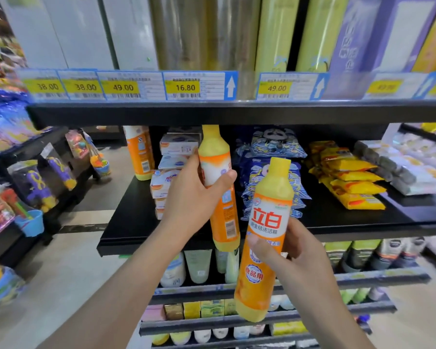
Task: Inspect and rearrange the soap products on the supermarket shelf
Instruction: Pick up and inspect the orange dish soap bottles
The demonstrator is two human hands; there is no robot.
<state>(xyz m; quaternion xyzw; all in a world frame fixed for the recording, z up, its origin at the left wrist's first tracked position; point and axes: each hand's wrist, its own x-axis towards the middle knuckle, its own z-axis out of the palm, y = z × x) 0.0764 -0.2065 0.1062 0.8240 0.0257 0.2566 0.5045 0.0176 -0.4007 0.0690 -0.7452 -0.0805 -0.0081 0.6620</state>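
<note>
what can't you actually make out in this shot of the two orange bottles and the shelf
- Front label of the bottle in the left hand: head view, its back faces the camera and the left hand covers part.
- Lower label text on the bottle in the right hand: right hand fingers cross it.
- Far-right price tag: blurred, number unreadable.
- White soap boxes: partly behind the left hand, print too small.

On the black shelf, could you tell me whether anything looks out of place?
Yes: one orange bottle stands alone at the back left, behind the soap boxes, apart from the two held bottles; the yellow packets lie in a slumped pile.
</note>
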